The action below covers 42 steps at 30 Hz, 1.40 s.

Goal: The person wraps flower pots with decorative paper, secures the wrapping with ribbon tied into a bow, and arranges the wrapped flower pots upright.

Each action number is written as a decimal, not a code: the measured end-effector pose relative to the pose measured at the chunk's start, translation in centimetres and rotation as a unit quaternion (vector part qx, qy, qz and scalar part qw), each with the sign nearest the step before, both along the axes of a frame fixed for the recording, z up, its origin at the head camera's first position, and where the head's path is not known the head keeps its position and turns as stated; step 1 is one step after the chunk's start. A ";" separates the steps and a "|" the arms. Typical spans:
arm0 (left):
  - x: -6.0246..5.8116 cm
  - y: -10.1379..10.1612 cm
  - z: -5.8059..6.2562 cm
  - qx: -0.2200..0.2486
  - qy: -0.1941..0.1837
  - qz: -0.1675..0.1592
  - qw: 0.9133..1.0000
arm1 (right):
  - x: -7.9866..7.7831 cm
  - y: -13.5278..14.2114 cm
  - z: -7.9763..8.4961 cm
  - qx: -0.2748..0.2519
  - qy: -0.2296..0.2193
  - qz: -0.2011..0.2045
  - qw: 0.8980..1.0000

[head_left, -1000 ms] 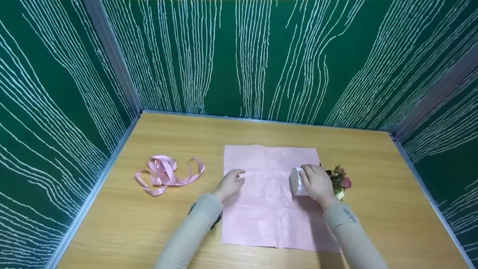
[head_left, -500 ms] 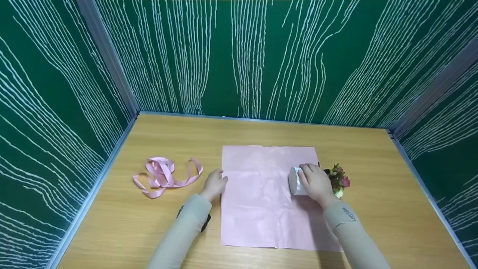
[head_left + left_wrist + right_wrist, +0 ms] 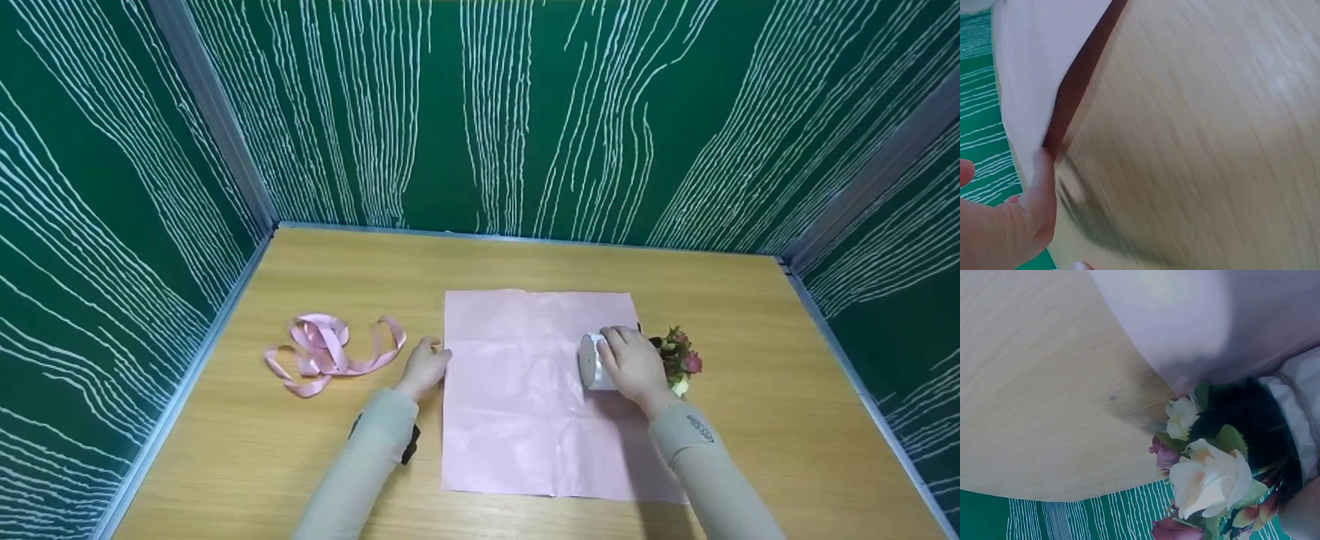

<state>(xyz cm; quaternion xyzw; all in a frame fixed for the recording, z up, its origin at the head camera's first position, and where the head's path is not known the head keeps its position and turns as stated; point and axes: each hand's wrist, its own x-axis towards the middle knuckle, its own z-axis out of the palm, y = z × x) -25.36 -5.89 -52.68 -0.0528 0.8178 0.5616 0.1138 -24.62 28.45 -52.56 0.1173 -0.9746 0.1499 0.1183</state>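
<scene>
A square of pink wrapping paper (image 3: 502,420) with fold creases lies flat on the table. Over its right side my right hand (image 3: 636,366) grips a white flower pot (image 3: 595,366) laid sideways, base facing left. Cream and dark pink flowers (image 3: 1210,478) stick out of the pot past the paper's right edge; a twine band (image 3: 1302,402) circles the pot in the right wrist view. Beside the paper's left edge is my left hand (image 3: 425,369). Its thumb (image 3: 1041,197) touches that edge, which stands slightly raised off the table in the left wrist view.
A loosely heaped pink ribbon (image 3: 330,349) lies left of my left hand on the wooden table (image 3: 225,457). Green walls (image 3: 442,135) with white wavy lines and grey corner posts (image 3: 214,112) enclose the table at the back and sides.
My left hand has moved left from above the paper to its left edge. The right hand and the flower pot stay in place over the paper.
</scene>
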 end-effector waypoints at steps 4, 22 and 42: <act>0.1 -0.1 -0.1 0.011 -0.018 -0.001 1.000 | 0.1 0.0 0.1 0.003 -0.002 -0.002 1.000; 0.0 0.5 1.0 0.016 0.013 -0.068 0.997 | 0.2 0.2 -0.6 -0.011 0.037 0.009 0.999; -1.4 4.5 3.6 0.242 0.022 -0.105 0.964 | 0.1 0.1 -0.5 -0.014 0.033 0.004 0.999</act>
